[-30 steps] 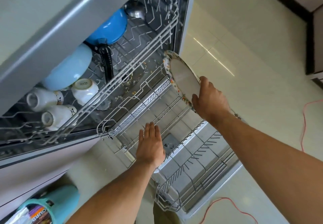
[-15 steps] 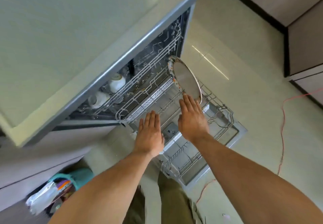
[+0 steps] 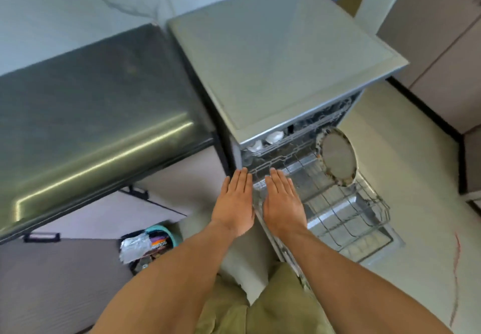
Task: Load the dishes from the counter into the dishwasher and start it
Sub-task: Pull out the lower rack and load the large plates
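The grey dishwasher stands open with its lower wire rack pulled out over the lowered door. A patterned plate stands on edge at the far right of that rack. White cups show in the upper rack under the top panel. My left hand and my right hand are flat, fingers together and stretched out, side by side above the near left corner of the lower rack. Neither hand holds anything.
A steel counter runs to the left of the dishwasher. Below it sits a teal bin holding wrappers. A red cable lies on the pale floor at the right. Cabinets line the far right wall.
My right hand let go of the plate, which now stands in the lower rack, and drew back beside my left hand. The view rose from inside the dishwasher to above it.
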`<action>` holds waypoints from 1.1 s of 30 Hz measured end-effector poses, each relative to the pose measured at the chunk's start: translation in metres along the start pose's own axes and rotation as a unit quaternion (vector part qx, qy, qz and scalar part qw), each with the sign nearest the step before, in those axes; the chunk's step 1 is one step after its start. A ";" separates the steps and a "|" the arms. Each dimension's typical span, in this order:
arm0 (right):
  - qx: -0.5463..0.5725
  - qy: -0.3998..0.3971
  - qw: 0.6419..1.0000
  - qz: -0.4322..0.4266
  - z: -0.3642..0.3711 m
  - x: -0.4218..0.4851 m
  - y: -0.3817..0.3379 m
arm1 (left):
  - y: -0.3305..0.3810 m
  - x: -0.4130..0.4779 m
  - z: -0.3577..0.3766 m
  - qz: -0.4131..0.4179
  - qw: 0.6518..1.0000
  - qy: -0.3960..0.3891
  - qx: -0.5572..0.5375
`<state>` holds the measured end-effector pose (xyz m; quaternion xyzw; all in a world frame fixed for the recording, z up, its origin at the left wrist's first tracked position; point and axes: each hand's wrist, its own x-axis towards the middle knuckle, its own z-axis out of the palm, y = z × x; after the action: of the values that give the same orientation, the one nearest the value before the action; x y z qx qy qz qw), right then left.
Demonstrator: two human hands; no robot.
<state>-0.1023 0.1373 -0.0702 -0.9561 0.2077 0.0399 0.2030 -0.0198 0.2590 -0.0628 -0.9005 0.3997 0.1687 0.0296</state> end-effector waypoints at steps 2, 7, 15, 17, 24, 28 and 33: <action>0.002 0.009 0.999 -0.043 0.006 0.003 -0.048 | -0.045 -0.031 -0.005 -0.025 1.000 0.011 -0.002; 0.010 0.031 0.987 -0.155 0.020 0.022 -0.169 | -0.156 -0.104 -0.021 -0.132 0.989 0.062 -0.028; -0.037 0.023 0.939 -0.342 0.050 0.058 -0.333 | -0.296 -0.194 -0.033 -0.307 0.940 0.124 -0.079; -0.050 0.021 0.928 -0.368 0.056 0.067 -0.368 | -0.326 -0.209 -0.031 -0.342 0.925 0.139 -0.090; -0.070 -0.009 0.895 -0.441 0.082 0.116 -0.479 | -0.412 -0.237 -0.019 -0.435 0.880 0.133 -0.135; -0.078 -0.026 0.881 -0.465 0.101 0.165 -0.546 | -0.468 -0.223 -0.016 -0.458 0.863 0.135 -0.165; -0.094 -0.039 0.863 -0.495 0.134 0.235 -0.630 | -0.551 -0.194 -0.023 -0.465 0.857 0.140 -0.174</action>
<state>0.3733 0.6259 0.0037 -0.9453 -0.3059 -0.0089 0.1129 0.2675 0.7666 -0.0226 -0.9860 -0.1012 0.0746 -0.1092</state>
